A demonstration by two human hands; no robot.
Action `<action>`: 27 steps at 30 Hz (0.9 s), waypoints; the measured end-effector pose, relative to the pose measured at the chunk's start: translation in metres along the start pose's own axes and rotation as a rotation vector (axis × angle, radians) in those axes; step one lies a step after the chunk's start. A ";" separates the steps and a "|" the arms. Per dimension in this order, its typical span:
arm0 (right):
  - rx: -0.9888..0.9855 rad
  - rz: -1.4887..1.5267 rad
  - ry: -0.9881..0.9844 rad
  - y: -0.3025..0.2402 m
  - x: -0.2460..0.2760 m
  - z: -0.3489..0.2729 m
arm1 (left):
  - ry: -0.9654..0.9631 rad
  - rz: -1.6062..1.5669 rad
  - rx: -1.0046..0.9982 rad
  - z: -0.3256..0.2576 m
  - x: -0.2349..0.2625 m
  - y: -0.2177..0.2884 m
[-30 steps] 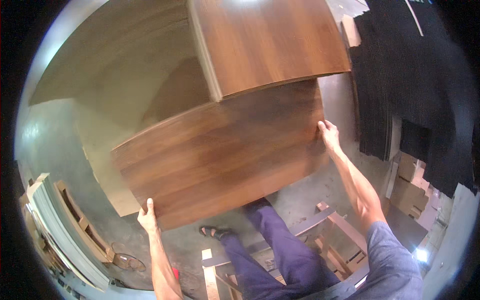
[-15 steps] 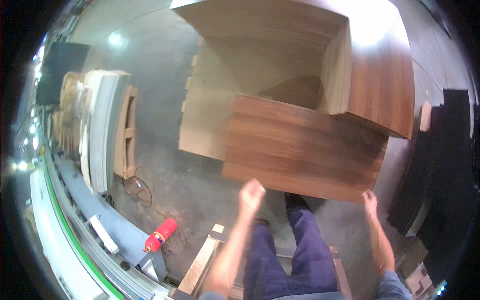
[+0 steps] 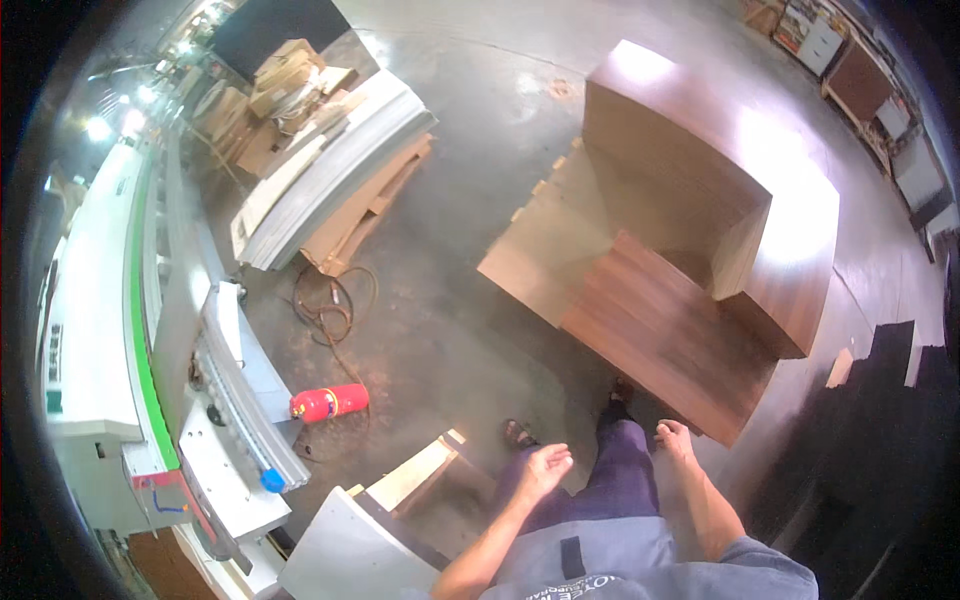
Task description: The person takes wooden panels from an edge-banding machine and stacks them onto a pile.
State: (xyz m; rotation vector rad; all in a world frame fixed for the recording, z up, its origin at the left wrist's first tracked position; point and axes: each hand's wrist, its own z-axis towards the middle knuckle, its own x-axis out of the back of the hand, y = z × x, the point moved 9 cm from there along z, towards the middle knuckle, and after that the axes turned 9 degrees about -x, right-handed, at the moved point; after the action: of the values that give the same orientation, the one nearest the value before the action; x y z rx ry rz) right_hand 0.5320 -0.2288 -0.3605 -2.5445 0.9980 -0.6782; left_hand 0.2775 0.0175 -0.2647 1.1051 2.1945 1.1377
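My left hand (image 3: 546, 470) is in the air in front of my body, its fingers loosely bent and apart, with nothing in it. Just short of the near edge of a brown wood-grain panel (image 3: 670, 340), my right hand (image 3: 676, 440) is also empty, its fingers loosely curled and not touching the panel. The panel lies flat over part of a beige board (image 3: 540, 262) low on a pallet. Behind and to the right of it rises a tall L-shaped stack of wood-grain boards (image 3: 800, 290).
A red fire extinguisher (image 3: 330, 402) stands at left, beside a long white machine (image 3: 95, 330) with a green stripe. Grey boards (image 3: 340, 170) sit on a pallet, with a coiled hose (image 3: 325, 310) nearby. Dark stacked panels (image 3: 870, 450) are at right.
Both hands have drawn back from the panel's near edge toward my body. My view has turned left, so the stacks now sit further right and more of the machine shows.
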 end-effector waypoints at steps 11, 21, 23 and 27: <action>0.250 -0.159 -0.459 -0.132 -0.167 -0.104 | 0.664 -0.494 -0.306 -0.165 0.218 0.094; 0.418 -0.510 -0.881 -0.210 -0.382 -0.229 | 1.064 -0.797 -0.438 -0.307 0.223 0.047; 0.350 -0.467 -1.058 -0.216 -0.441 -0.284 | 1.129 -0.828 -0.447 -0.327 0.231 0.037; 0.309 -0.372 -1.289 -0.220 -0.534 -0.401 | 1.296 -0.923 -0.530 -0.372 0.259 0.013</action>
State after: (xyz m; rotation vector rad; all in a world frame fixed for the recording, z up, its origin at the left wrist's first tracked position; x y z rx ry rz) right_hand 0.0941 0.2503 -0.0919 -2.1735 -0.0325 0.6742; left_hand -0.1173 0.0537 -0.0453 -1.1150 2.3343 1.9507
